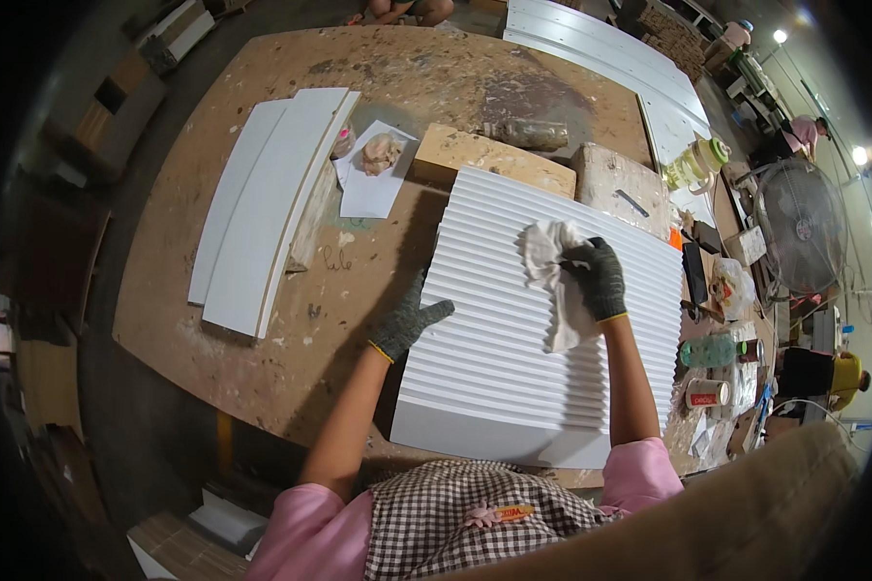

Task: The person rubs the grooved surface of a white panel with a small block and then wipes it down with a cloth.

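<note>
A white panel with a ridged face point(552, 320) lies on the worktable in front of me, slightly turned. My left hand point(407, 318), in a dark grey knit glove, rests against its left edge. The thumb is spread over the ridges, and the fingers stretch along the side, partly out of sight. In a matching glove, my right hand point(599, 279) is closed on a crumpled white cloth point(557, 254). One end of the cloth hangs down over the ridges toward me.
White boards point(267, 213) lie stacked at the left. Beyond the panel sit a wooden block point(499, 160), a wrapped block point(625, 184) and a dusty bottle point(525, 134). A tan lump point(382, 153) rests on paper. Bottles and a cup point(707, 392) crowd the right, near a large fan point(801, 228).
</note>
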`<state>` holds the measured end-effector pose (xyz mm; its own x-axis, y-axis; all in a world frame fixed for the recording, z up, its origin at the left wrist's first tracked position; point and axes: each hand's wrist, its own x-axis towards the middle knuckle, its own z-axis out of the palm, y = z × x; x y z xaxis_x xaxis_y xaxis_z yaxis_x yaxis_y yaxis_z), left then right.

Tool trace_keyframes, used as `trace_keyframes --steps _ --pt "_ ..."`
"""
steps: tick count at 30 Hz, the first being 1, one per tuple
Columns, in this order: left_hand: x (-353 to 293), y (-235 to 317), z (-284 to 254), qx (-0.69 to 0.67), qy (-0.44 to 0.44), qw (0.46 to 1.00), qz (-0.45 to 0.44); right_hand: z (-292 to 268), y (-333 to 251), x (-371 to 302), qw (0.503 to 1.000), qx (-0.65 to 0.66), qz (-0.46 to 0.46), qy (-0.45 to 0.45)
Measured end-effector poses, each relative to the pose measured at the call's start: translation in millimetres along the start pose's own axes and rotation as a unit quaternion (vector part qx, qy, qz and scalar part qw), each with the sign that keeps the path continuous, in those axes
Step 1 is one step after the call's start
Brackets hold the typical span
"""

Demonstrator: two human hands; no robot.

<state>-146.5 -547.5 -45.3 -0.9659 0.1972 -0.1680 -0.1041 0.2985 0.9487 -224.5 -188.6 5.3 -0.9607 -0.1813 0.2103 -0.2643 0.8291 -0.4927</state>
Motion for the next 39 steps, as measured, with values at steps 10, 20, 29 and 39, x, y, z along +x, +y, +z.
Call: trace_keyframes --steps 10,20,29,39 --pt "16.4 -43.9 7.9 0.023 0.038 0.998 0.042 162.7 -184.5 103.6 0.983 -0.127 -0.117 0.058" --pt "26.0 10.5 -10.3 0.094 -0.014 0.995 -0.017 -18.6 11.9 8.7 0.999 0.009 -0.033 -0.013" --pt "33.4 13.1 -1.1 0.113 -0.001 0.993 0.034 28.2 -27.2 49.8 0.992 0.020 -0.122 -0.013" --pt "30.9 -17.5 -7.6 0.109 0.045 0.989 0.088 62.9 -52.8 55.6 0.992 0.076 -0.098 0.020"
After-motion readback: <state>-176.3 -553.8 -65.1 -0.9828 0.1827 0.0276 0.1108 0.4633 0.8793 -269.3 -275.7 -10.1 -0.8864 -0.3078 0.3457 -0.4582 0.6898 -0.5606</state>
